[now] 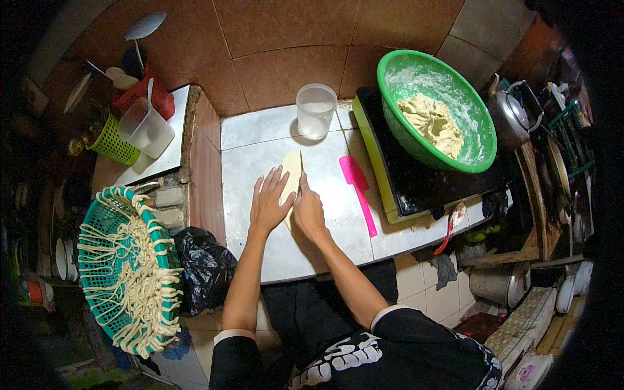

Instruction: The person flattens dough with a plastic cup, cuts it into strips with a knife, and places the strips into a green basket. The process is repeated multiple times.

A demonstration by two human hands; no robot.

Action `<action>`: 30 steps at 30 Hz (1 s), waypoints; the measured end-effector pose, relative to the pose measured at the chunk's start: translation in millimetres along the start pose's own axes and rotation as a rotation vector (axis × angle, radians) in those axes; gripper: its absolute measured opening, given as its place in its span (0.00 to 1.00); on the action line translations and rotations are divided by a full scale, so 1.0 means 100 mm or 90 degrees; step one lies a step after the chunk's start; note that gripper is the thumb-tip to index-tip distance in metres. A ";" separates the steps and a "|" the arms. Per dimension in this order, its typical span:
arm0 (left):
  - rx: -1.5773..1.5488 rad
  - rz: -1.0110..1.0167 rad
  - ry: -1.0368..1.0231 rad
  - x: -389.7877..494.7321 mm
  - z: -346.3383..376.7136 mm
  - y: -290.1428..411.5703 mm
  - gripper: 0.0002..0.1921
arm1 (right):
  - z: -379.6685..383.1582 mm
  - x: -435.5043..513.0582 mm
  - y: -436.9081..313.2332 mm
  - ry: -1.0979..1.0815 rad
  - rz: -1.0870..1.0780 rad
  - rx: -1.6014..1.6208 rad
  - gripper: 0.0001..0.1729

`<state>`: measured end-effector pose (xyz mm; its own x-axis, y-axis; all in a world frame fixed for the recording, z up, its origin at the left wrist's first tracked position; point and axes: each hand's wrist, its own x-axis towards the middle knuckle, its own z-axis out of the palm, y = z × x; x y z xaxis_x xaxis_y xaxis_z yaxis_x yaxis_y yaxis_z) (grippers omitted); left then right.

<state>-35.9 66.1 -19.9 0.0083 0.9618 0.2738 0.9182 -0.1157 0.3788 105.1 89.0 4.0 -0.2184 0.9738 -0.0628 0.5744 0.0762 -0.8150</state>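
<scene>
A long, flattened piece of pale dough (292, 168) lies on the white tiled counter (248, 204). My left hand (269, 197) rests flat along its left side, fingers spread, thumb and fingertips touching it. At the dough's right edge, my right hand (308, 209) grips a knife (302, 161), the index finger stretched along its spine. Only the thin dark blade shows; its handle is hidden inside my hand. Part of the dough is covered by both hands. Right of them lies a pink spatula (359, 187). A translucent plastic container (316, 112) stands beyond the dough.
A green basin (390, 117) with more dough (431, 124) sits on a black-topped stove (419, 195). At left, dough strips (134, 282) fill and overhang a teal basket (97, 234). A black plastic bag (204, 268) is beside it. A red-handled spoon (446, 236) lies by the counter's front edge.
</scene>
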 end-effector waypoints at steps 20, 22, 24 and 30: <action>-0.020 0.031 -0.033 -0.06 -0.09 0.09 0.33 | -0.08 -0.37 -0.04 0.008 0.016 -0.006 0.31; -0.019 0.046 -0.036 -0.07 -0.10 0.10 0.31 | -0.08 -0.43 -0.05 0.013 0.007 -0.008 0.32; -0.019 0.055 -0.047 -0.09 -0.11 0.12 0.30 | -0.08 -0.47 -0.05 0.015 0.012 -0.006 0.32; -0.009 0.084 -0.067 -0.13 -0.12 0.16 0.30 | -0.05 -0.54 0.01 0.003 0.020 0.006 0.33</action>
<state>-25.5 48.5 -7.1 0.1709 0.9587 0.2274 0.9010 -0.2454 0.3578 121.2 37.4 9.2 -0.1969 0.9767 -0.0855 0.5732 0.0439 -0.8183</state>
